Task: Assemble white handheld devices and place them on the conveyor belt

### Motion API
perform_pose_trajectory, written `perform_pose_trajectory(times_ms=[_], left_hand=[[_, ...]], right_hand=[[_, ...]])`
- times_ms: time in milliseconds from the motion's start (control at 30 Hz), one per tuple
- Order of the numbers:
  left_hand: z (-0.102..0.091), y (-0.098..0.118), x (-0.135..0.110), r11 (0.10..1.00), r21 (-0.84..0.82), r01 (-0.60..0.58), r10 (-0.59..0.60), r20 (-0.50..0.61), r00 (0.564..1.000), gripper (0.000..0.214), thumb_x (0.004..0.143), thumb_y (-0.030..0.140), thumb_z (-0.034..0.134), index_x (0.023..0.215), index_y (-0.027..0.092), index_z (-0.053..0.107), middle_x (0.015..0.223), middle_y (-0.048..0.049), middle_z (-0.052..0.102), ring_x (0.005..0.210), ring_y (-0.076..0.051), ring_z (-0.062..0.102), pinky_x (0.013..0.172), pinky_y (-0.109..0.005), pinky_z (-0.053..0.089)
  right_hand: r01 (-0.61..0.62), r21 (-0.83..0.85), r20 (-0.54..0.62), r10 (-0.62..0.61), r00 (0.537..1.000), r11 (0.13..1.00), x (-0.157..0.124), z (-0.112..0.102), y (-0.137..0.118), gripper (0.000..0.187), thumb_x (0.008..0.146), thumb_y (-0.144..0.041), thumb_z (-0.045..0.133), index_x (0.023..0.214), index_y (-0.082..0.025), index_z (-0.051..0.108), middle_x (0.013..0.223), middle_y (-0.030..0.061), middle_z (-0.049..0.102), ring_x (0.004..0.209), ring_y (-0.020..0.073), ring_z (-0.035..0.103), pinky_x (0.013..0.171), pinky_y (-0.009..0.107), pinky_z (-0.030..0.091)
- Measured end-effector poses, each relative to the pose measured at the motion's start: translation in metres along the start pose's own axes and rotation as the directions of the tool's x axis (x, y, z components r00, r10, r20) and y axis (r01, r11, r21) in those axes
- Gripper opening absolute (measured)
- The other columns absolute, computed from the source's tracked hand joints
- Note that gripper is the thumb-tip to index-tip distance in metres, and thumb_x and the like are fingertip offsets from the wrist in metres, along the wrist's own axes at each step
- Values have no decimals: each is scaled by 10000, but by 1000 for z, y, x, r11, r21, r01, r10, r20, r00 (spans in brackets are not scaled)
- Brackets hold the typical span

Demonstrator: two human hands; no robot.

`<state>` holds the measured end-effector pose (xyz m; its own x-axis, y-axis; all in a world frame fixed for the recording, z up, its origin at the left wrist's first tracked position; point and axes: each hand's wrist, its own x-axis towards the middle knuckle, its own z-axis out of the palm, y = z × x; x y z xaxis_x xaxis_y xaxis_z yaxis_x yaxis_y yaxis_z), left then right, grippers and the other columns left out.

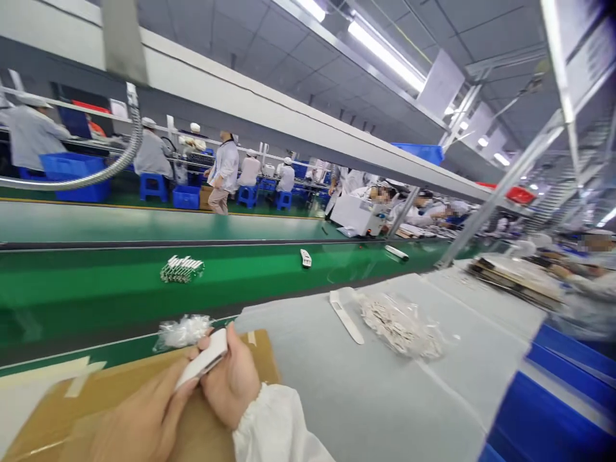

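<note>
Both my hands hold one slim white plastic part (205, 360) low at the left, above a brown cardboard box (120, 391). My right hand (233, 382), in a white sleeve, wraps its fingers round the part's upper end. My left hand (139, 420) pinches its lower end from below. Just beyond the part, a crumpled clear plastic bag (183, 331) lies at the box's far edge. A second white part (345, 316) rests on the grey bench mat (366, 398), next to a clear bag of small pieces (402, 326).
A green conveyor belt (96, 289) runs across behind the bench, carrying a bundle of white pieces (181, 269) and two single white parts (305, 258). Blue bins (568, 391) stand at the right. A co-worker's arm (584, 295) is at the far right; other workers sit at the lines behind.
</note>
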<state>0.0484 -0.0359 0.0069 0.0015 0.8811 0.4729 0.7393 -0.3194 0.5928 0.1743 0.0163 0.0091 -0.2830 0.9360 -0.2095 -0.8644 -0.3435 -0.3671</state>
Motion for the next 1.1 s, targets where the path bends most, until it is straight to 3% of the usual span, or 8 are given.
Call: perform_pose_trajectory(times_ms=[133,300,500,600,700,867,967,1100], left_hand=[[1,1,1,999,-14,40,-38,89,995,291,995,391,445,1067,293,710,907,-13,754,769,-215,714,636,-281,518],[-2,14,-1,991,-45,125,-116,167,979,395,1026,381,312,1077,275,689,923,-15,767,839,-195,722,706,-256,490],[-22,10,18,819,-372,437,-378,224,898,527,1019,488,281,797,190,656,721,-48,699,675,-188,628,645,-281,398],[-59,-20,27,800,-356,484,-448,182,875,535,998,533,291,778,188,636,697,-48,675,658,-192,600,625,-287,377],[-102,-73,27,868,-175,465,-458,78,885,472,983,517,320,822,191,621,736,-48,684,686,-203,592,651,-296,363],[-132,-142,11,817,-4,577,-574,-100,813,439,983,479,291,897,205,623,746,-34,690,684,-214,606,672,-306,354],[-128,-149,6,809,-28,587,-586,-108,803,461,984,500,278,865,210,615,715,-26,673,670,-210,606,661,-304,361],[-125,-144,8,794,-52,606,-608,-57,792,474,975,515,279,882,216,636,709,-18,677,674,-205,619,652,-300,374]], right_hand=[[-7,-66,47,10,999,998,-5,-2,-2,433,802,-613,726,775,-187,651,687,-6,609,671,186,612,797,376,516],[-9,-274,50,24,998,962,-8,-5,-9,413,793,-597,745,904,-201,704,862,52,706,827,243,670,853,434,545],[57,-637,14,-62,998,769,-8,-4,-39,500,829,-631,695,1122,-227,710,1213,90,723,1187,284,636,1072,450,481],[116,-861,27,-184,983,495,6,0,-74,522,819,-628,706,1175,-247,683,1284,90,699,1183,294,640,1103,465,459],[198,-980,196,-138,971,2,46,10,-110,502,819,-616,696,1178,-267,664,1289,98,690,1200,330,624,1085,499,456],[433,-559,419,210,884,-708,148,40,-121,539,819,-438,662,1321,-266,565,1421,126,588,1307,343,549,1097,524,431],[500,-162,388,411,825,-851,207,65,-92,755,754,-295,703,1454,-188,442,1525,199,466,1396,370,452,1128,566,368],[610,25,305,587,750,-792,268,101,-36,1107,575,-106,782,1561,-196,285,1631,186,297,1491,392,278,1190,596,219]])
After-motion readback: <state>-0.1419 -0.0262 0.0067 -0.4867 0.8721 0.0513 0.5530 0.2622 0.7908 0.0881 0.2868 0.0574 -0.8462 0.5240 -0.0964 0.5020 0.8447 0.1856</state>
